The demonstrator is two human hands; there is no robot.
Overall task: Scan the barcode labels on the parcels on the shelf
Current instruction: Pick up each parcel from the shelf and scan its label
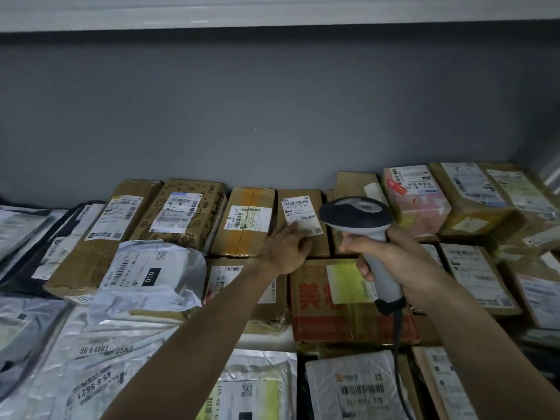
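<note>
Two hands work over a shelf [272,338] packed with parcels, and the small brown box [303,225] in the back row serves as landmark. Nearest the viewer, grey poly mailers [115,353] and a white-labelled bag [354,386] lie flat, well in front of that box. Just in front of it sits a red-printed carton [348,307], over which the right hand [391,262] is wrapped around the grip of a corded barcode scanner [357,219], whose head hangs just to the right of the box. The left hand [285,250] lies on the box with fingers extended and loose, fingertips reaching the lower edge of its barcode label [301,215]. Likely failures: those fingers may cover part of the code and block a read; the scanner head, so close to neighbouring labels, may register the tape-striped box [245,222] to the left instead; the trailing cable [400,359] may drag the light mailers out of place.
</note>
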